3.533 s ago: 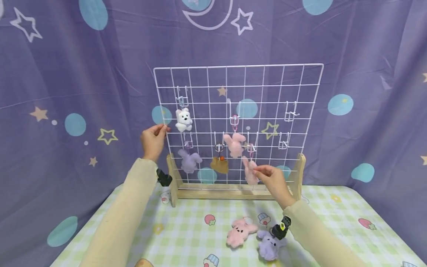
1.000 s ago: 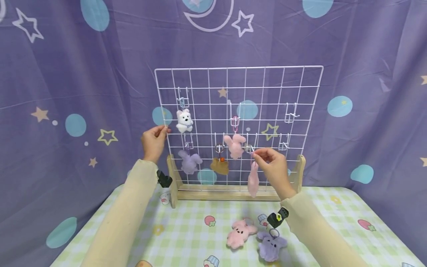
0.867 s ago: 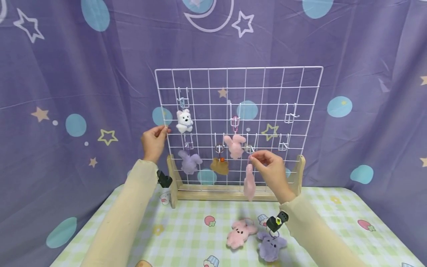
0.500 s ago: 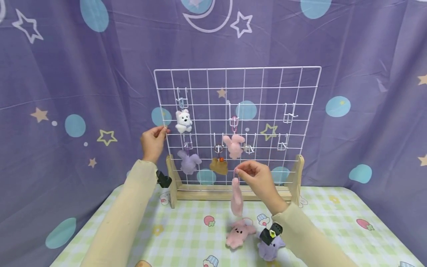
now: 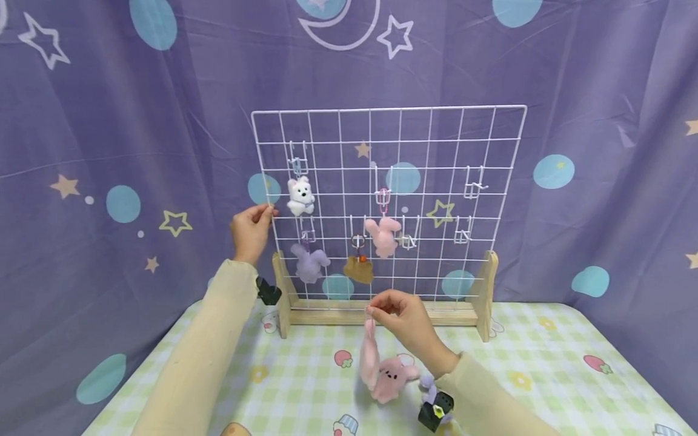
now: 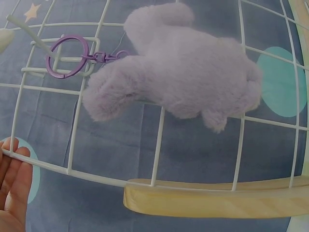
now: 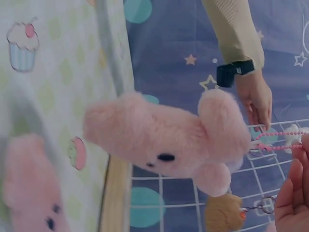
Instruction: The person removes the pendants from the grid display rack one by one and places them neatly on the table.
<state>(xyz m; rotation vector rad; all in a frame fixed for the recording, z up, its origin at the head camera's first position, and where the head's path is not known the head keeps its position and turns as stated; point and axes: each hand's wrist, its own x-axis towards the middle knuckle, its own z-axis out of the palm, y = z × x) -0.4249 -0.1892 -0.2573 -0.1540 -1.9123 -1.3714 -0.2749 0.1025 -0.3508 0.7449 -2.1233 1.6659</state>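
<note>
My right hand (image 5: pixel 410 324) pinches the pink bead chain (image 7: pixel 280 149) of a plush bunny keychain (image 5: pixel 369 357). That bunny dangles just above the checked tablecloth, overlapping a second pink plush bunny (image 5: pixel 394 380) that lies there. Beside the lying one, a purple plush (image 5: pixel 428 387) is mostly hidden by the wrist camera. My left hand (image 5: pixel 252 231) grips the left edge wire of a white grid rack (image 5: pixel 389 109); the left wrist view shows the fingers (image 6: pixel 15 179) at that wire. Near it hangs a lilac plush (image 6: pixel 183 63) on a purple ring.
On the rack hang a white plush dog (image 5: pixel 301 197), a brown plush (image 5: pixel 358 269) and another pink bunny (image 5: pixel 384 236). Bare hooks (image 5: pixel 409 241) sit at centre right and right. A wooden stand (image 5: pixel 482 297) holds the rack. Part of a tan object (image 5: pixel 235 429) shows at the front edge.
My right hand has taken the pink bunny off its hook by the bead chain and lowered it leftward, down toward the lying bunny. The left hand has stayed at the rack's edge.
</note>
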